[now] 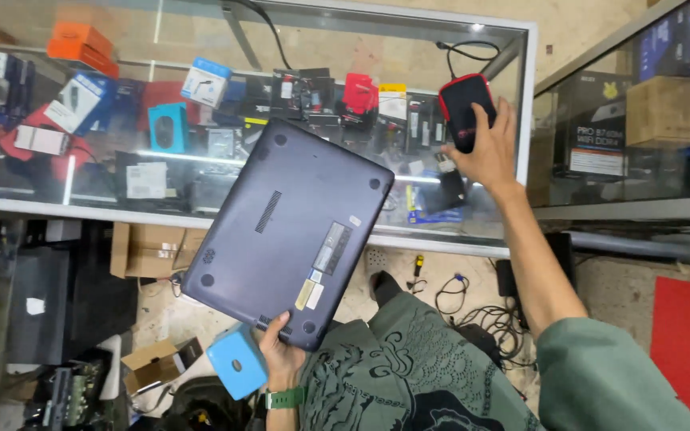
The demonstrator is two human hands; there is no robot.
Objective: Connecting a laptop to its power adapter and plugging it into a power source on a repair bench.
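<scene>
Nearest to the camera, left hand (279, 355) closed on the near corner of a dark grey laptop (289, 227), thumb on the underside, other fingers hidden behind the edge. Laptop shut and turned bottom up, vent slots, rubber feet and labels showing, its near part out past the table edge and above the floor, its far part over the glass top of the table (473, 239); whether resting on the glass or lifted just above it, cannot tell. Just beside the left hand, a light blue box (237, 361), apart from the laptop. Lower on the floor, tangled cables (473, 311) and cardboard boxes (149, 249). Farther, right hand (489, 148) stretched out over the glass, fingers curled round a small black case with red trim (465, 110), gripped and seemingly lying on the glass. So far: laptop flipped and in hand, bottom cover in place and unopened, case reached and grasped but not opened. Under the glass, many small packaged goods (201, 84).
</scene>
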